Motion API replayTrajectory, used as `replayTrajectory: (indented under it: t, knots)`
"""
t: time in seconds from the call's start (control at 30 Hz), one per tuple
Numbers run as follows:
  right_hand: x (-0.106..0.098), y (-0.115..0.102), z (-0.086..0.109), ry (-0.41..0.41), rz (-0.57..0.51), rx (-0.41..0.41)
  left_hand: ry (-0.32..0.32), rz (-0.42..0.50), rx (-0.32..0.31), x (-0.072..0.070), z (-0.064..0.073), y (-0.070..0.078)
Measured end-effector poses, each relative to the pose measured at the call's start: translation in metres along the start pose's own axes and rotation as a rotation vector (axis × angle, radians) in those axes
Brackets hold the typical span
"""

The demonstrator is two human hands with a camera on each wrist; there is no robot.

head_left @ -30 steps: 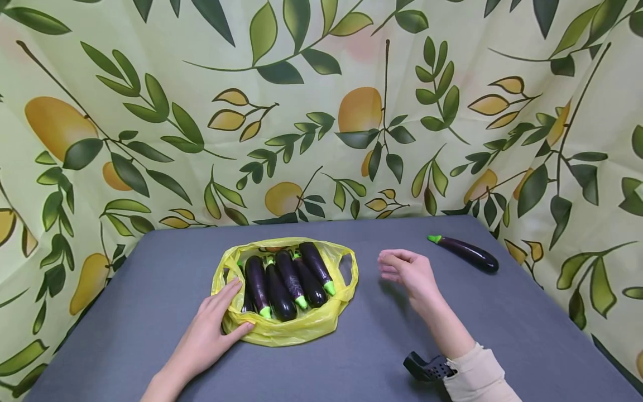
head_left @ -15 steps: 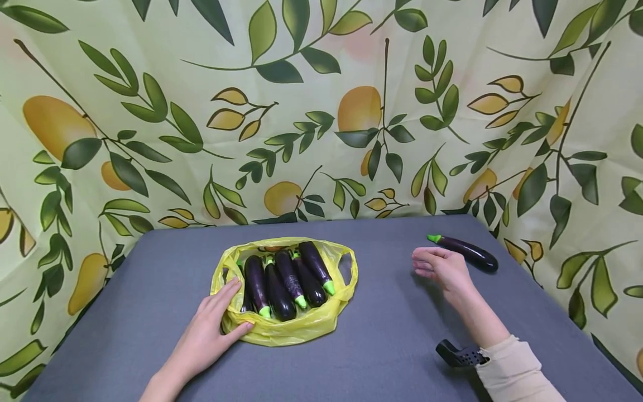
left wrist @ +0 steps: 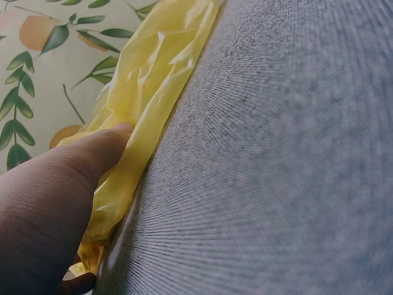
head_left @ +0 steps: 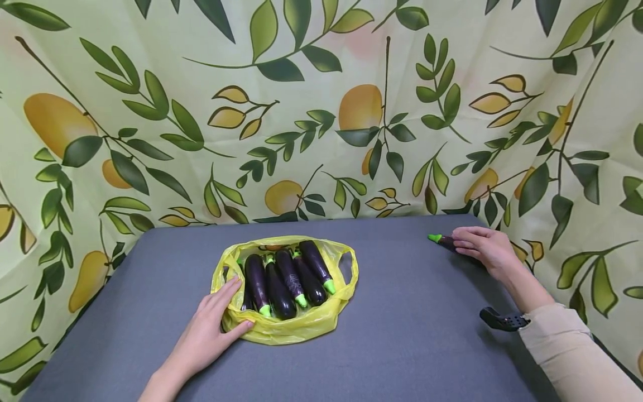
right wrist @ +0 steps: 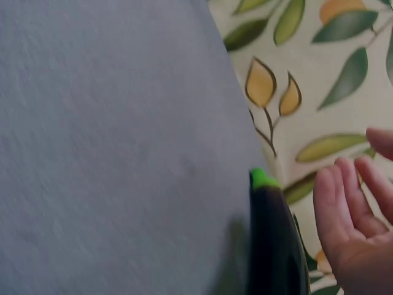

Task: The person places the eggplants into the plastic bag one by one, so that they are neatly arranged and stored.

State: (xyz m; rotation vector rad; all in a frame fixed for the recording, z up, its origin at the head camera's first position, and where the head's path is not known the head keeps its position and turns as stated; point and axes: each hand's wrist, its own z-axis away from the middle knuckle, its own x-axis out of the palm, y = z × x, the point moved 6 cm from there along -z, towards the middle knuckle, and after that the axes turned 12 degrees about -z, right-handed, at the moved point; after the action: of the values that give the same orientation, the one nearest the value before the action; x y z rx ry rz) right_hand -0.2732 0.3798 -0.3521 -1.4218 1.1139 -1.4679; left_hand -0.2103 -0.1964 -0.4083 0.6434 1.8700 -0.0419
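A yellow plastic bag [head_left: 301, 330] lies with its mouth wide open on the table, several dark eggplants [head_left: 279, 290] with green stem ends inside. At its left side rests my left hand [head_left: 201, 338], fingers extended over the rim and thumb along the front wall. The left wrist view shows the thumb [left wrist: 104, 150] against the yellow plastic. Over at the right, my right hand [head_left: 484, 251] hovers above a lone eggplant [head_left: 445, 241] and hides most of it. In the right wrist view its fingers are loosely bent, with a gap between them and the eggplant [right wrist: 273, 239].
The grey-blue cloth-covered table [head_left: 382, 357] ends at a hanging cloth [head_left: 311, 123] printed with leaves and fruit, at the back and right. A black strap device [head_left: 502, 320] sits at my right wrist by the light sleeve [head_left: 557, 329].
My right hand has travelled right and slightly back, from beside the bag to over the lone eggplant. The left hand and the bag have stayed in place.
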Motion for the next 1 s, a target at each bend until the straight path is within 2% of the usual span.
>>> replayTrajectory:
  t: [0.13,0.3,0.53,0.67,1.0]
  knots:
    - [-0.012,-0.006,-0.004,-0.043,-0.017,-0.008,-0.011,-0.003,-0.003,-0.001,-0.001,0.000]
    - [-0.024,-0.011,-0.008,-0.059,-0.005,-0.003,-0.008,0.000,-0.001,-0.001,-0.001,0.001]
    - [-0.039,-0.011,-0.008,-0.008,-0.059,-0.001,0.009,-0.003,0.006,-0.002,0.000,0.002]
    - [-0.043,-0.012,-0.007,0.008,-0.086,-0.026,0.003,-0.003,0.002,-0.002,0.000,0.002]
    - [-0.046,-0.010,-0.011,-0.038,-0.073,-0.030,0.000,-0.012,0.001,-0.002,-0.001,0.002]
